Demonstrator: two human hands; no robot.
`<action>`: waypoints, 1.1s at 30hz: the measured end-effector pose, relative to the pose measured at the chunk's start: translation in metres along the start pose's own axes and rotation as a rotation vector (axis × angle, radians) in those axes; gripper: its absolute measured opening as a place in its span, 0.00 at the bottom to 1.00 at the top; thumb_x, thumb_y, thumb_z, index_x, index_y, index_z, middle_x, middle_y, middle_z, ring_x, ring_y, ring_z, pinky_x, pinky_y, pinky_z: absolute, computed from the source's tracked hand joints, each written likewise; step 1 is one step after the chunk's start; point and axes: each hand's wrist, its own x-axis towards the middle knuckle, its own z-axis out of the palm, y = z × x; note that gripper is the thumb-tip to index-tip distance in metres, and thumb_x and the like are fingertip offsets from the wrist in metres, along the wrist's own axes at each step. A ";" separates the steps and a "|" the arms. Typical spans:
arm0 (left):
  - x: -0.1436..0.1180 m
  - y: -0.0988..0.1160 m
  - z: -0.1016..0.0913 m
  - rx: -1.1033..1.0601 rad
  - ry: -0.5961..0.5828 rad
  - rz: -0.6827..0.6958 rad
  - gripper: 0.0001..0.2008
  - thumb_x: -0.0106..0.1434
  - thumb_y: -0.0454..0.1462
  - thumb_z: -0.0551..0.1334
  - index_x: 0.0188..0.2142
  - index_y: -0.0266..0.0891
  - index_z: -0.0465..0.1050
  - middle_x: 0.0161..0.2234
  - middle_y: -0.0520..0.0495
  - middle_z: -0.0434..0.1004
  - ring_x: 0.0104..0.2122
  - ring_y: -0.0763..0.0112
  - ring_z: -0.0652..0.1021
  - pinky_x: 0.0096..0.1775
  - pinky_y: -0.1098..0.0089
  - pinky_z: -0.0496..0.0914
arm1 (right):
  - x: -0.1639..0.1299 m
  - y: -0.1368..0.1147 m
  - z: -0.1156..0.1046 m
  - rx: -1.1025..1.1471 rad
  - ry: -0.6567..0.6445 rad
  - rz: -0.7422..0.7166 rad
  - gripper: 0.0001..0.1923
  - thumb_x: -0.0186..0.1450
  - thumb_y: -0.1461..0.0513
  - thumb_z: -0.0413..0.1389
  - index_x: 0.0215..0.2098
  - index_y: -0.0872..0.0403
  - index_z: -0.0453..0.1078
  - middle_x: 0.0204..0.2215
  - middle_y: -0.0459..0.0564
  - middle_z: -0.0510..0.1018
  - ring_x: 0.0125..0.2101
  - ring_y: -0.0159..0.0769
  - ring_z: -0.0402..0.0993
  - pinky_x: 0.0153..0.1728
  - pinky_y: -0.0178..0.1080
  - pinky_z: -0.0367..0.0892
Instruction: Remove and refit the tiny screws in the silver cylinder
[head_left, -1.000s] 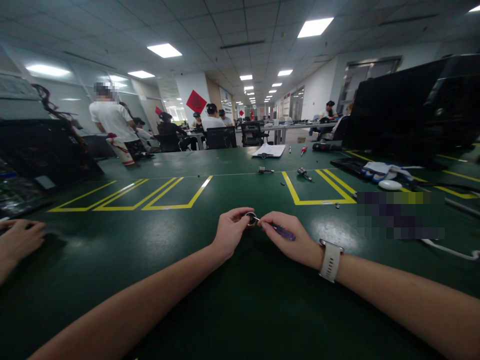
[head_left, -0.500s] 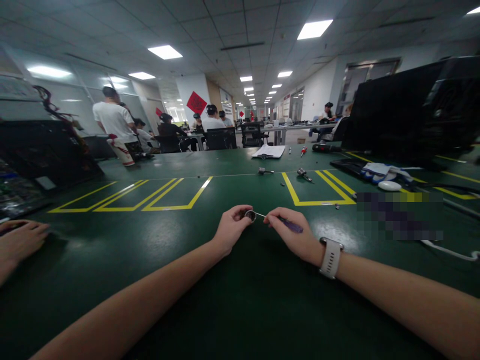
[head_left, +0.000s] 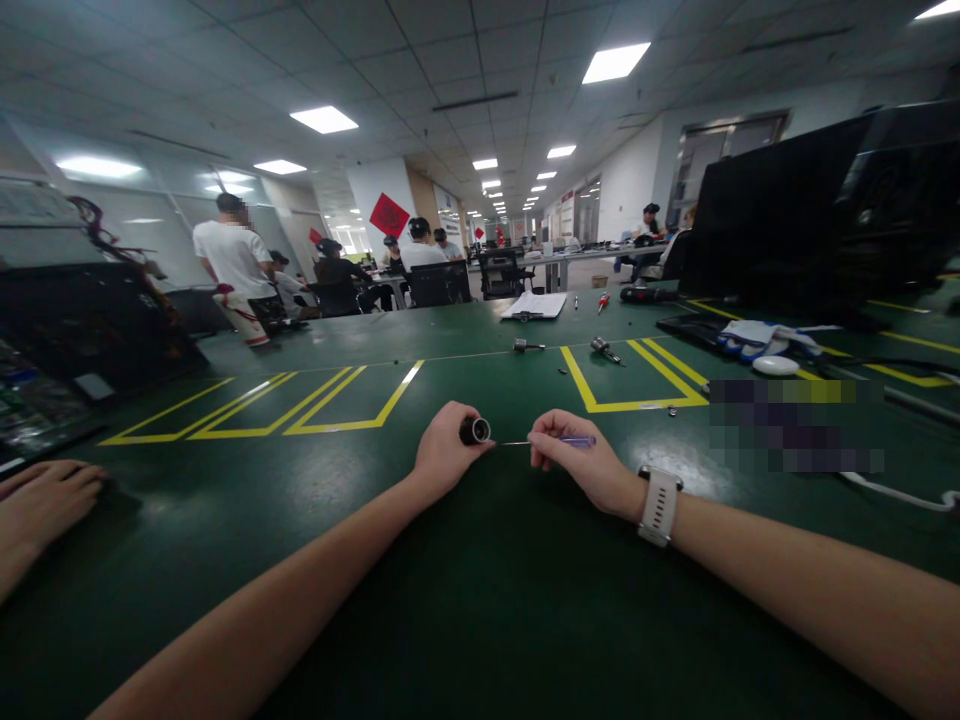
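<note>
My left hand (head_left: 442,455) grips a small dark cylinder with a silver rim (head_left: 475,431), its open end facing right. My right hand (head_left: 577,465), with a white watch on the wrist, holds a thin screwdriver with a purple handle (head_left: 551,441). The screwdriver lies level, and its metal tip stops a short way right of the cylinder, not touching it. Both hands hover just above the green table (head_left: 480,600).
Another person's hand (head_left: 41,500) rests on the table at the far left. Yellow marked boxes (head_left: 300,400) lie beyond my hands, with small metal parts (head_left: 604,347), a paper pad (head_left: 534,304) and gloves (head_left: 757,338) farther back. Dark monitors (head_left: 787,215) stand right; seated people work behind.
The screwdriver tip was in the cylinder's rim; it has been drawn out to the right. My left hand has turned the cylinder so its side shows. The view has shifted slightly.
</note>
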 end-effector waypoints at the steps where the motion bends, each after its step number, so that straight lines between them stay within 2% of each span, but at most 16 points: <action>1: 0.000 0.000 0.001 0.016 -0.003 0.002 0.13 0.47 0.36 0.68 0.33 0.38 0.68 0.33 0.50 0.68 0.33 0.66 0.69 0.34 0.66 0.65 | 0.000 0.000 0.000 0.009 -0.004 -0.006 0.08 0.62 0.57 0.56 0.32 0.55 0.66 0.25 0.45 0.73 0.26 0.31 0.70 0.29 0.37 0.67; 6: 0.001 -0.002 0.005 0.029 -0.081 0.026 0.13 0.52 0.40 0.65 0.32 0.37 0.64 0.28 0.52 0.68 0.28 0.69 0.69 0.29 0.69 0.64 | -0.002 -0.002 0.000 -0.002 -0.053 -0.046 0.08 0.60 0.58 0.58 0.33 0.55 0.68 0.30 0.47 0.75 0.31 0.33 0.72 0.36 0.40 0.68; 12: -0.001 0.000 0.004 0.038 -0.179 0.119 0.08 0.56 0.39 0.61 0.27 0.38 0.66 0.25 0.53 0.69 0.26 0.72 0.70 0.29 0.72 0.63 | -0.005 -0.008 0.003 -0.083 -0.140 -0.058 0.09 0.64 0.59 0.53 0.38 0.55 0.72 0.36 0.51 0.77 0.36 0.35 0.73 0.39 0.42 0.68; 16: -0.003 0.001 0.004 0.098 -0.172 0.155 0.09 0.57 0.39 0.59 0.24 0.38 0.64 0.24 0.53 0.66 0.25 0.72 0.68 0.26 0.72 0.60 | -0.007 -0.012 0.007 -0.185 -0.148 -0.073 0.09 0.64 0.60 0.53 0.38 0.55 0.72 0.37 0.50 0.77 0.38 0.36 0.73 0.41 0.43 0.67; 23: -0.006 0.004 0.005 0.199 -0.187 0.250 0.04 0.56 0.33 0.58 0.25 0.39 0.66 0.25 0.52 0.66 0.26 0.70 0.68 0.28 0.70 0.59 | -0.010 -0.012 0.016 -0.310 -0.126 -0.132 0.07 0.62 0.63 0.54 0.37 0.53 0.73 0.34 0.50 0.76 0.37 0.39 0.71 0.42 0.44 0.64; 27: -0.007 0.005 0.005 0.225 -0.197 0.299 0.05 0.57 0.33 0.58 0.25 0.39 0.67 0.24 0.51 0.66 0.27 0.69 0.67 0.29 0.69 0.59 | -0.010 -0.013 0.017 -0.272 -0.095 -0.107 0.05 0.60 0.63 0.55 0.32 0.53 0.74 0.32 0.49 0.77 0.35 0.39 0.71 0.42 0.46 0.63; 33: -0.009 0.005 0.003 0.203 -0.219 0.350 0.06 0.58 0.34 0.57 0.25 0.38 0.66 0.25 0.51 0.66 0.27 0.71 0.68 0.30 0.70 0.60 | -0.004 -0.007 0.010 -0.042 -0.067 0.030 0.12 0.63 0.62 0.48 0.32 0.56 0.72 0.32 0.53 0.79 0.34 0.37 0.75 0.37 0.43 0.69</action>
